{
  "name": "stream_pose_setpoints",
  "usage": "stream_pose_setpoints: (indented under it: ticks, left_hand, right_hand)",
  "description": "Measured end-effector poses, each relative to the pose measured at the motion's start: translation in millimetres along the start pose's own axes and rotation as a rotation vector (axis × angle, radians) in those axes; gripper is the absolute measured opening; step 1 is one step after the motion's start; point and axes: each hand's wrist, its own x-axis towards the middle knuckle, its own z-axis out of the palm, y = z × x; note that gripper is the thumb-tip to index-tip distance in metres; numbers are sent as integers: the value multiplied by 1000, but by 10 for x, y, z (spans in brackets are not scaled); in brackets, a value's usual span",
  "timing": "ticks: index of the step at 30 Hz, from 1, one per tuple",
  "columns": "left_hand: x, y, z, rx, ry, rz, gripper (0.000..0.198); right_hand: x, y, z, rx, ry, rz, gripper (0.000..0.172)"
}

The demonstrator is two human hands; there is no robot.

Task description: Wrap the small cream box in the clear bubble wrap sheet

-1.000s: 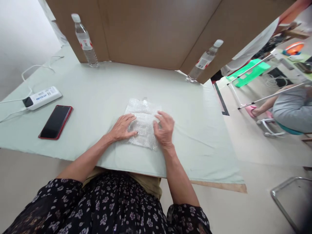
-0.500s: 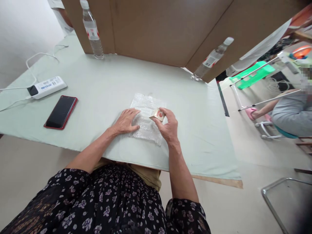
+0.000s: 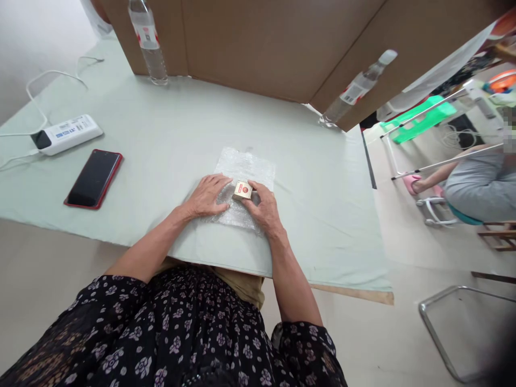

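Observation:
A clear sheet of bubble wrap (image 3: pixel 250 166) lies flat on the pale green tablecloth (image 3: pixel 169 134) near the table's front edge. A small tan box with a red mark (image 3: pixel 242 190) rests on the wrap. My right hand (image 3: pixel 264 208) has its fingers closed around the box from the near right side. My left hand (image 3: pixel 206 194) lies flat with fingers spread on the wrap's left part, just left of the box.
A red-edged phone (image 3: pixel 93 178) and a white power strip (image 3: pixel 66 134) with cables lie at the left. Two water bottles (image 3: pixel 147 40) (image 3: pixel 357 88) stand by a cardboard screen (image 3: pixel 282 43) at the back. A seated person (image 3: pixel 475 183) and a metal chair frame (image 3: pixel 447 333) are at the right.
My right hand picked up the small box from the right, carried it in the air, then set it down on the middle of the bubble wrap. My left hand stayed flat on the wrap.

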Motion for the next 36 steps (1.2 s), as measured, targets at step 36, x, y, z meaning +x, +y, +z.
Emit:
stream_pose_setpoints:
  ticks: [36]
  left_hand:
    - [13, 292, -415, -141, -46, 22, 62]
  right_hand:
    - [-161, -433, -245, -427, 110, -341, 11]
